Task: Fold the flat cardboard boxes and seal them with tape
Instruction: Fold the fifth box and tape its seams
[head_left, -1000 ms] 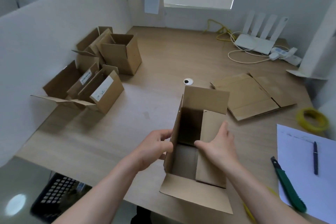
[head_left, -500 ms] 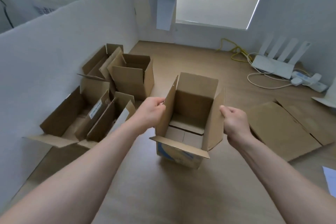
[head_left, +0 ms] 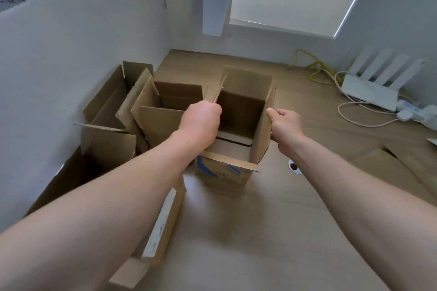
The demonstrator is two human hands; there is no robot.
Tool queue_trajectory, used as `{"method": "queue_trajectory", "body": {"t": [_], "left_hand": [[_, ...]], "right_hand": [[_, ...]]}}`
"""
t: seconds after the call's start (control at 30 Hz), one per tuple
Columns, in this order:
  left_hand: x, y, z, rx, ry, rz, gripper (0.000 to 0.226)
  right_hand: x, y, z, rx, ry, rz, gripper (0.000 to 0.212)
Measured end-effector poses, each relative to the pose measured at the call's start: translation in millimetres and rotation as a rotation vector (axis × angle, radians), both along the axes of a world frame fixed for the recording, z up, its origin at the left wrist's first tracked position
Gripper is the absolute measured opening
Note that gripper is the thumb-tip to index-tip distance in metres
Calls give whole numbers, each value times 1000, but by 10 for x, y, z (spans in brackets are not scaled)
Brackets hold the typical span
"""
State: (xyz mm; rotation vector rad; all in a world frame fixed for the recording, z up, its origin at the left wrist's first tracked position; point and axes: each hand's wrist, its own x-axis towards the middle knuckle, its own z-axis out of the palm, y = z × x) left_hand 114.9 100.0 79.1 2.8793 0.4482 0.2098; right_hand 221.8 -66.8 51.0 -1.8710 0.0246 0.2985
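Both hands pinch the open box (head_left: pixel 238 125), left hand (head_left: pixel 201 123) on its left flap, right hand (head_left: pixel 285 126) on its right wall; beside the router (head_left: pixel 371 92), it looks light, stiff, easily crushed.

Labels, box print — blurred, nothing legible.

Our left blocked: open boxes (head_left: pixel 165 111) packed against the partition (head_left: pixel 71 54). Bare desk (head_left: pixel 260 231) near us; flat cardboard (head_left: pixel 390 172), cables (head_left: pixel 354 120) far right.
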Motion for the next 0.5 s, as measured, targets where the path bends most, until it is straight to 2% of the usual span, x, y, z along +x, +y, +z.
{"method": "queue_trajectory", "body": {"t": [0.07,0.2,0.37,0.5], "left_hand": [[44,70,35,36,12,-16,17],[72,163,28,58,19,-13,18],[54,164,-7,0,13,14,27],[-28,74,35,36,11,0,29]], "right_hand": [[34,78,-24,3,16,11,23],[59,116,-63,-30,-18,-12,41],[58,116,-84,-8,4,65,21],[-31,78,-100,-55,-36,83,57]]}}
